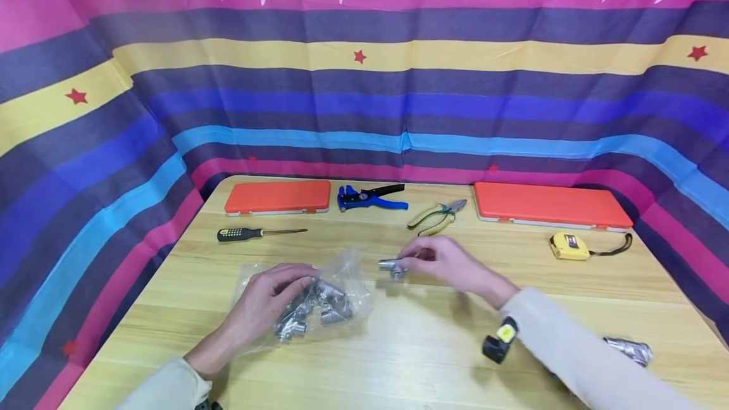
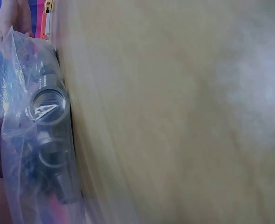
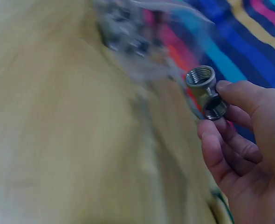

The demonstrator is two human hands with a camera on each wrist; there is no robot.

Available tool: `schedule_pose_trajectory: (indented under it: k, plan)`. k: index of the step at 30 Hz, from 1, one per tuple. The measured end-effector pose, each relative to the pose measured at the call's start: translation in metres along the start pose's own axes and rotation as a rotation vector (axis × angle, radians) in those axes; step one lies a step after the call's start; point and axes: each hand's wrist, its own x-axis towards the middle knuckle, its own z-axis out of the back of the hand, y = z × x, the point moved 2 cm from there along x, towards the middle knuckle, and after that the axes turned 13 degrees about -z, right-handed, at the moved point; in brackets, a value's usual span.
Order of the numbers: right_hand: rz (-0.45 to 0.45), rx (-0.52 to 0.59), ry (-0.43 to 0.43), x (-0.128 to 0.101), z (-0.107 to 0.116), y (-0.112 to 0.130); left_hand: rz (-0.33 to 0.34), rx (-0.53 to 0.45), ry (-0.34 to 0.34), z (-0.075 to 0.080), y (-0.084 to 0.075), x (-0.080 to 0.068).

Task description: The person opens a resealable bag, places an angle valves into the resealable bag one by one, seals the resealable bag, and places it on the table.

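My right hand [image 1: 450, 264] pinches a metal threaded tee pipe fitting [image 1: 392, 266] between thumb and fingers, a little above the table. In the right wrist view two threaded openings of the tee fitting [image 3: 202, 78] face the camera. To the left, my left hand [image 1: 267, 296] grips the upper side of a clear plastic bag [image 1: 357, 271] lying on the table. Several shiny metal pipe fittings [image 1: 333, 302] are inside that bag; the left wrist view shows their round openings through the plastic [image 2: 16, 93]. The left fingertips are partly hidden.
At the back lie a red case [image 1: 279, 196], blue wire strippers [image 1: 373, 198], pliers [image 1: 438, 217] and a larger red case [image 1: 552, 204]. A screwdriver [image 1: 259, 233] is at left, a yellow tape measure [image 1: 569, 247] at right. More metal fittings [image 1: 631, 351] lie beside the right sleeve.
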Motion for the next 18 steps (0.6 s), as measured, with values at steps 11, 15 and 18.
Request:
schedule_pose_trajectory:
  k: [11,15,18]
  plan:
    - [0.094,-0.013,0.078,0.036,-0.082,0.042,-0.041,0.02,-0.012,0.005,-0.004,0.004]
    - [0.076,-0.015,0.048,0.042,-0.094,0.046,-0.064,0.035,-0.018,0.004,-0.004,0.006]
    - [0.06,-0.008,0.054,0.041,-0.097,0.045,-0.06,0.036,-0.011,0.003,-0.005,0.007]
